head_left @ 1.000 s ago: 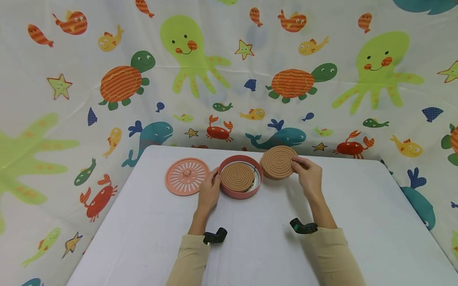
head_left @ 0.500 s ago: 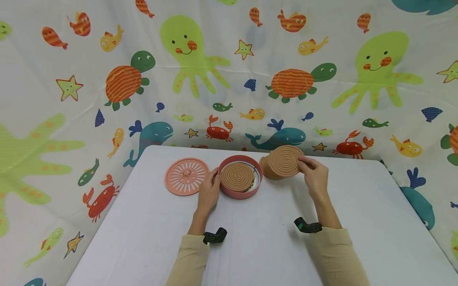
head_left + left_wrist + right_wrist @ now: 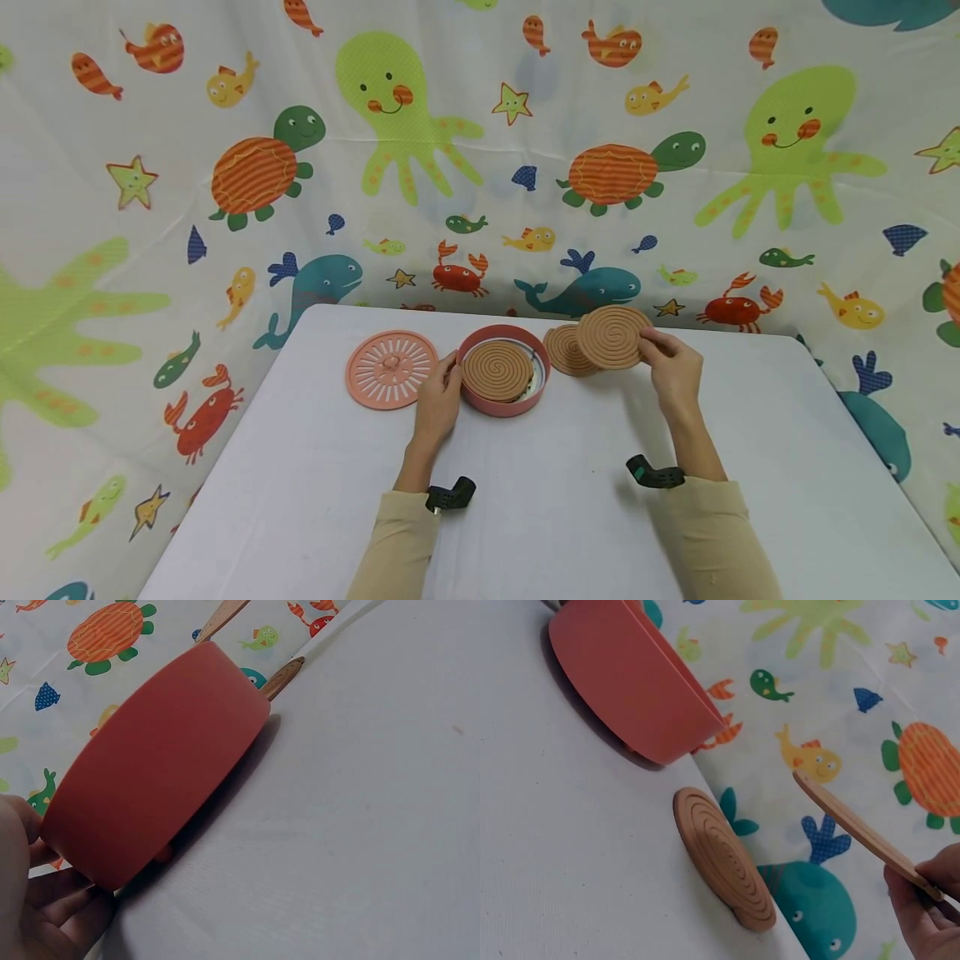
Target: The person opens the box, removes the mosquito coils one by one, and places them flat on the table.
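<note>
- Coral pink on the lid (image 3: 392,364)
- Dusty red on the round box (image 3: 501,409), white inside
- Tan spiral on the held coil (image 3: 612,337), boxed coil (image 3: 497,371) and table coil (image 3: 562,350)
- White on the table (image 3: 540,500)
- Lime octopuses (image 3: 382,79), teal whales (image 3: 588,290) and striped orange turtle shells (image 3: 613,175) on the white cloth (image 3: 465,75)
- Beige on the sleeves (image 3: 397,542)
</note>
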Tool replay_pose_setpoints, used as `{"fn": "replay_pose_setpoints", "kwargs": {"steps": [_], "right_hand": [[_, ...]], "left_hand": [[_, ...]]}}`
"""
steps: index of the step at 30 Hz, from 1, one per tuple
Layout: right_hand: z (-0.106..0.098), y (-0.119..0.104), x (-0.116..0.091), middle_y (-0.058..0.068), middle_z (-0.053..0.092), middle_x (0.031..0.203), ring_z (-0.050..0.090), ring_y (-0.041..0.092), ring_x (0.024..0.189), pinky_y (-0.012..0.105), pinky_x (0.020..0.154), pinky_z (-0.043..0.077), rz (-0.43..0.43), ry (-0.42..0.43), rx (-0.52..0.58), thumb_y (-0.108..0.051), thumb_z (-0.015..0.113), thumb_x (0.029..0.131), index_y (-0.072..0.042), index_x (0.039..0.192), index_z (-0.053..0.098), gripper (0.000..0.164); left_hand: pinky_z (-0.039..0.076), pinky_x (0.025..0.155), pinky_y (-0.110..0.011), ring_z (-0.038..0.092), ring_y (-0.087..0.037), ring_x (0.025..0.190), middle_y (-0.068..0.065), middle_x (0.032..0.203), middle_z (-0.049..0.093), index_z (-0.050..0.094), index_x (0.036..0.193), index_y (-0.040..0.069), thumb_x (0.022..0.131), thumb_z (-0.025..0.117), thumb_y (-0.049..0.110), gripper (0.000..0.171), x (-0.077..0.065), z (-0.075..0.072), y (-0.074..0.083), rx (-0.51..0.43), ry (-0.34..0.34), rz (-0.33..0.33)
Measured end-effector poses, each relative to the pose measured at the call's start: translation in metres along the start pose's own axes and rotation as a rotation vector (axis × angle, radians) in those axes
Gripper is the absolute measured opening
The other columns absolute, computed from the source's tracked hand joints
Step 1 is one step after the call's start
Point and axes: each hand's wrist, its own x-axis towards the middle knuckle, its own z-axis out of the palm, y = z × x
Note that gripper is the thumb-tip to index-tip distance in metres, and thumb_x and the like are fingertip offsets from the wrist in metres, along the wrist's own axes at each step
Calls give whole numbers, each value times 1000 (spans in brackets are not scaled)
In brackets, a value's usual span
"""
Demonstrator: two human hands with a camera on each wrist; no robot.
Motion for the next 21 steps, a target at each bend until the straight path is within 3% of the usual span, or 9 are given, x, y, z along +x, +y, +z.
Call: {"fn": "replay_pose_setpoints", "kwargs": {"steps": [5, 17, 21], "right_hand": [[-5, 4, 2, 3, 66, 115, 67, -2, 86, 8, 79, 54, 15, 13, -9, -20, 63, 99, -3, 128, 67, 35], [-19, 12, 10, -5, 66, 102, 67, 0, 81, 9, 73, 56, 46, 54, 113, -11, 67, 95, 5, 126, 66, 34], [-22, 14, 11, -7, 65, 102, 67, 0, 82, 9, 73, 55, 56, 64, 97, -11, 66, 96, 3, 127, 66, 34]], "left_hand": [[49, 108, -44, 58, -23, 132, -11, 142, 61, 56, 143, 9, 105, 47, 27, 43, 0, 0, -1, -2, -3, -3], [50, 107, -44, 58, -24, 132, -11, 142, 61, 55, 143, 8, 105, 46, 27, 43, -2, 1, -1, -6, -3, 8], [50, 107, -44, 59, -24, 131, -11, 142, 61, 55, 144, 8, 106, 46, 27, 44, -2, 1, -1, -8, -3, 5]]}}
